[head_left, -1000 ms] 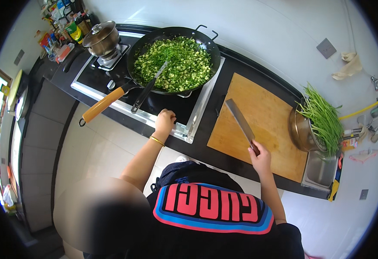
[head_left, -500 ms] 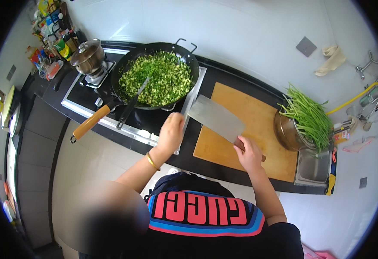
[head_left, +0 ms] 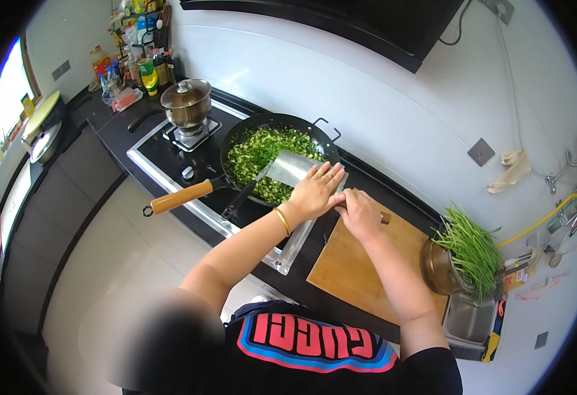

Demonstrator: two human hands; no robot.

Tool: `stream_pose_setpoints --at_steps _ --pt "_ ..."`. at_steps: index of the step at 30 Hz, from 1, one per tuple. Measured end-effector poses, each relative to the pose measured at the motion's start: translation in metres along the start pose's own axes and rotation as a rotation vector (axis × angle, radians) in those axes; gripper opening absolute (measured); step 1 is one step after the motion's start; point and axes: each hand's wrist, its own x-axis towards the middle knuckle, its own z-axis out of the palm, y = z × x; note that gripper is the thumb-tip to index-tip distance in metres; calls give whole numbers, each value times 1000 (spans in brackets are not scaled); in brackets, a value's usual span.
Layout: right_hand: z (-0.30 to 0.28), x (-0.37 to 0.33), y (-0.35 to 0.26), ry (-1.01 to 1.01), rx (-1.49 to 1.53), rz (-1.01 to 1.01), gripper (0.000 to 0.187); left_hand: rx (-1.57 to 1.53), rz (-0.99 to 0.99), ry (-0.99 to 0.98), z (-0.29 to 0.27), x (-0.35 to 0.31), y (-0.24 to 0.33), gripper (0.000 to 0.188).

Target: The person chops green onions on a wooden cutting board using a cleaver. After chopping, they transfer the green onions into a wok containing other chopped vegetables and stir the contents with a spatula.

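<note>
My right hand (head_left: 361, 216) grips the brown handle of a cleaver (head_left: 291, 168), whose broad blade reaches over the right side of a black wok (head_left: 276, 120). My left hand (head_left: 316, 192), with a gold bangle at its wrist, lies with fingers stretched out by the blade, covering part of it. Chopped greens mixed with pale bits (head_left: 252, 155) fill the wok. A black-handled utensil (head_left: 238, 201) rests in the wok, its handle sticking out toward me. Below my right hand lies a wooden cutting board (head_left: 361, 263).
The wok's wooden handle (head_left: 182, 196) juts left over the counter edge. A lidded steel pot (head_left: 186, 105) stands on the left burner. At right, long green stalks (head_left: 469, 250) fill a metal pot (head_left: 437, 266) beside a small sink (head_left: 467, 319). A dark range hood (head_left: 328, 26) overhangs the back.
The cleaver has moved left from above the cutting board to over the wok. My left hand has gone from a closed shape to stretched fingers at the blade. The view has shifted.
</note>
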Motion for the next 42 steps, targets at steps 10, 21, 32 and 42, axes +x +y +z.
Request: stream_pose_setpoints --at_steps 10,21,32,42 --pt "-44 -50 26 35 38 183 29 351 -413 -416 -41 15 -135 31" --pt "-43 -94 38 125 99 486 29 -1246 -1115 -170 -53 20 -164 48" --pt "-60 -131 55 92 64 628 28 -274 -872 95 -37 30 -192 73" --pt "-12 -260 89 -19 17 770 29 -1101 -1129 146 -38 33 -170 84"
